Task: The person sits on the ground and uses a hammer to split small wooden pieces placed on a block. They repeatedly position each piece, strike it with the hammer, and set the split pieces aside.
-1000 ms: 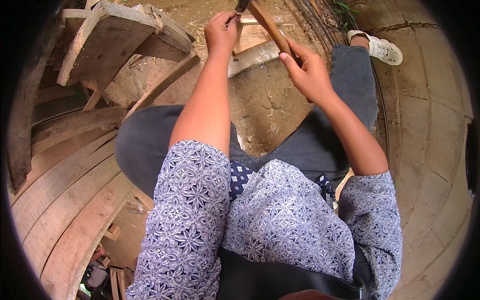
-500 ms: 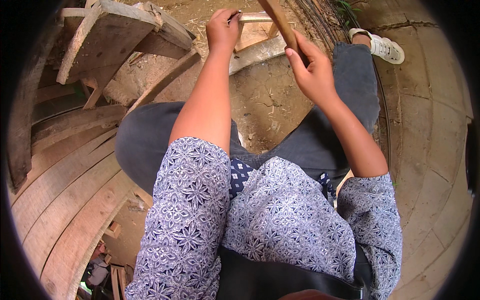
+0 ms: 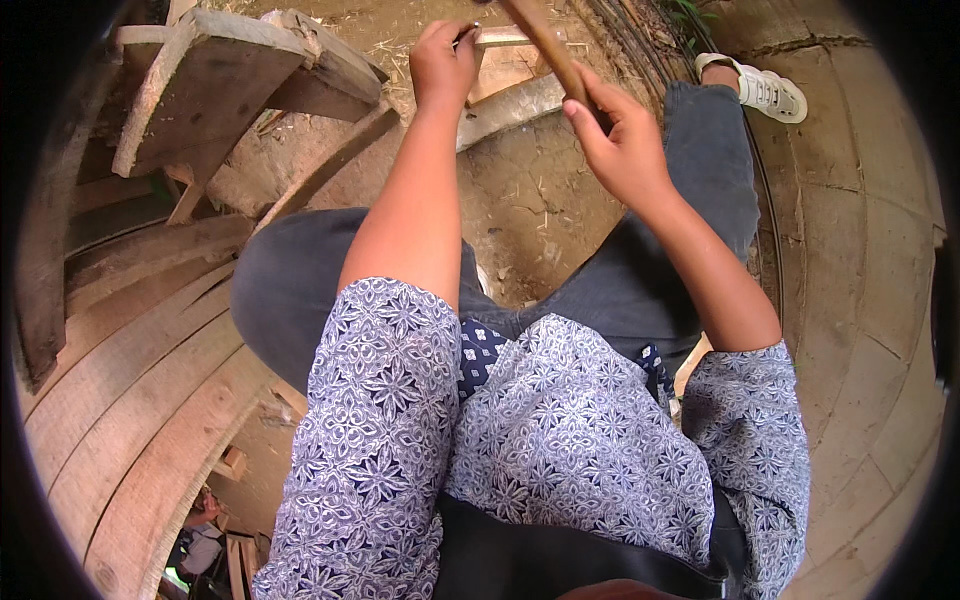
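Observation:
My right hand (image 3: 625, 135) is closed around the wooden handle of a hammer (image 3: 545, 45). The handle slants up to the left, and only a dark bit of the head shows at the top edge. My left hand (image 3: 443, 68) is closed in a pinch at the left end of a wooden strip (image 3: 508, 36). Between thumb and finger is a small, thin dark thing that looks like a nail (image 3: 466, 36); the fingers partly hide it. Below the strip lie a pale piece of wood (image 3: 505, 72) and a greyish board (image 3: 512, 118).
Rough wooden pieces (image 3: 215, 95) stand at the upper left, with long curved-looking planks (image 3: 150, 430) below them. Dark rods or cables (image 3: 640, 45) run past my right leg. My shoe (image 3: 768, 92) rests on paving (image 3: 840, 250). A person (image 3: 200, 540) shows at the lower left.
My right hand has moved slightly left, and the hammer's upper end has swung left toward my left hand. My left hand stays almost where it was, still pinching.

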The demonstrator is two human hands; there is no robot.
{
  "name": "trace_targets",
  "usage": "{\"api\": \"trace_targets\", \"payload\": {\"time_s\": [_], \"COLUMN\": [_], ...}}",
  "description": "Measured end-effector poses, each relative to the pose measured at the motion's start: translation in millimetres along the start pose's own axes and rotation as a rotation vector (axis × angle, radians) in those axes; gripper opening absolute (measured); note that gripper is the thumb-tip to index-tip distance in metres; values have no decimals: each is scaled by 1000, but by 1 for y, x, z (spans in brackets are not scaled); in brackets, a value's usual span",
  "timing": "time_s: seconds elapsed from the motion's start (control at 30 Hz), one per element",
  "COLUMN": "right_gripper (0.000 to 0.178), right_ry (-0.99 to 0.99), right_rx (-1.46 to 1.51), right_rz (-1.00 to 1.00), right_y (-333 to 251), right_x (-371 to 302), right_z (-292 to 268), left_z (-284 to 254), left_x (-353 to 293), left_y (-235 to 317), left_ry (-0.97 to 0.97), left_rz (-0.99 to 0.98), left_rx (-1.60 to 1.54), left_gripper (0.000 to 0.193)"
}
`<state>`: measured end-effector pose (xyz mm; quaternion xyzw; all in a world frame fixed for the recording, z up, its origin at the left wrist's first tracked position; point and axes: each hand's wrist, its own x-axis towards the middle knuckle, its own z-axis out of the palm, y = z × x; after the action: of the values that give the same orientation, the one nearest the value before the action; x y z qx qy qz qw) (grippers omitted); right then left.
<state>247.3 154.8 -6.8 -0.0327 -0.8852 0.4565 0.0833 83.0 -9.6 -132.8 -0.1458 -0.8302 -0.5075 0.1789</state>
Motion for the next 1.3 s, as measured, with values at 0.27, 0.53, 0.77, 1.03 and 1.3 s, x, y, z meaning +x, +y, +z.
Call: {"api": "trace_targets", "payload": {"time_s": [0.27,0.53,0.77,1.03,1.3], "right_gripper": [43,43,44,44,45], "right_ry": [-94,-23,-12,-7,-39], "right_rx": [-15,-3,15,-20,-2], "right_rz": [101,23,-4,44,32], "right_y": [0,6,-10,-3,7], "right_x": [2,7,-2,-2,-8], "right_z": [-3,-6,-5,-7,1], "left_z": [1,-4,-8,-3,1], "left_x": [-2,2,-2,-5,-5], "left_y": [-1,16,24,14,11], "left_ry": [34,-25,-39,-14,-6], "left_rz": [-16,96,39,32,58], "left_rx": [1,140,82,84,108], "left_gripper": [16,12,9,12,13]}}
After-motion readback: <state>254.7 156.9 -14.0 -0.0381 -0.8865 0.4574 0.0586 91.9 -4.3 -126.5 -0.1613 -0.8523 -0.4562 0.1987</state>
